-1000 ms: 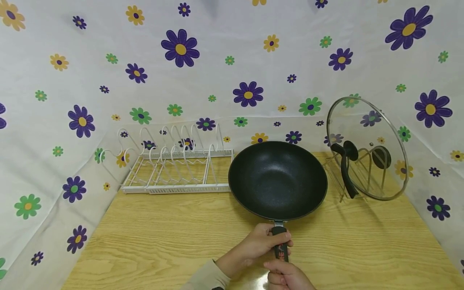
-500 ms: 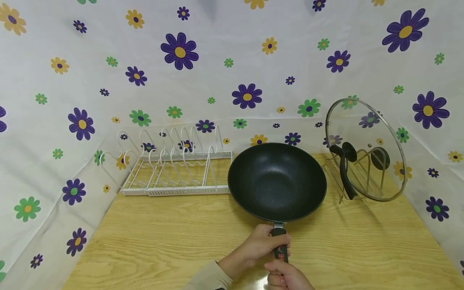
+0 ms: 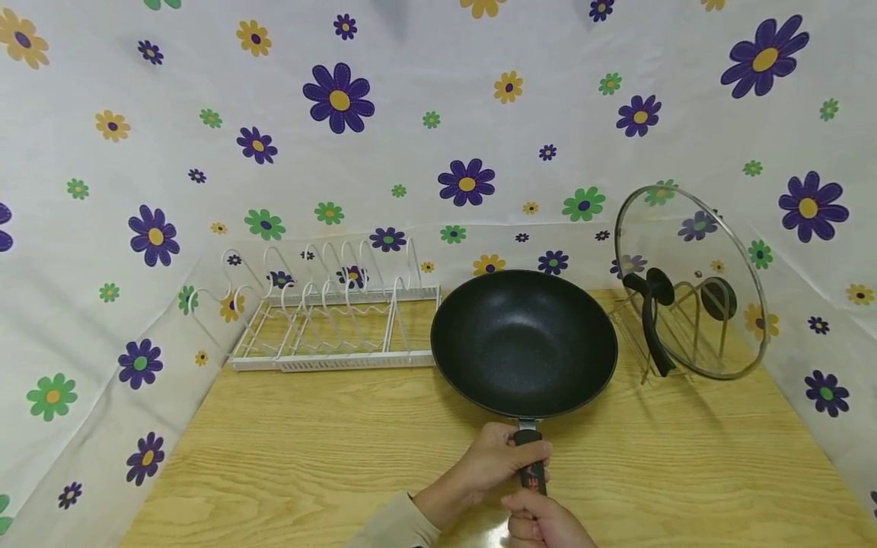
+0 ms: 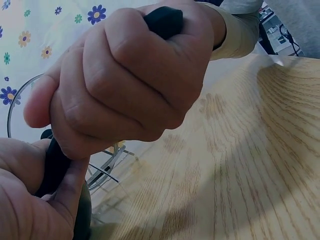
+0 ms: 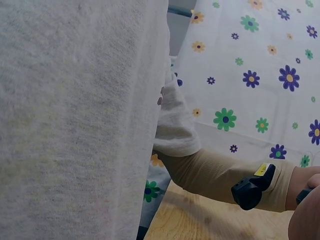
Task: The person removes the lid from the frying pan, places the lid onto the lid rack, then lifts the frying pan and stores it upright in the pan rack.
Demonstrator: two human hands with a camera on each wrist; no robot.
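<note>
A black wok (image 3: 524,342) faces me in the head view, its dark inside tilted toward the camera and its handle (image 3: 531,476) pointing at me. My left hand (image 3: 495,460) grips the handle close to the pan. Further back along it, my right hand (image 3: 548,521) holds the handle's end. In the left wrist view the right hand (image 4: 125,75) has its fingers curled round the handle, whose black tip (image 4: 165,22) sticks out; the left hand (image 4: 30,200) is at the lower left. Only a sliver of the right hand (image 5: 306,215) shows in the right wrist view.
A white wire rack (image 3: 342,358) stands on the wooden table (image 3: 308,441) left of the wok. To the right, a glass lid (image 3: 692,281) with a black handle (image 3: 656,335) leans in a small wire stand (image 3: 644,369). Flowered cloth (image 3: 411,152) hangs behind and at both sides.
The head view has shifted very slightly. Both hands keep their hold on the wok's handle, and the wok stays in nearly the same place.
</note>
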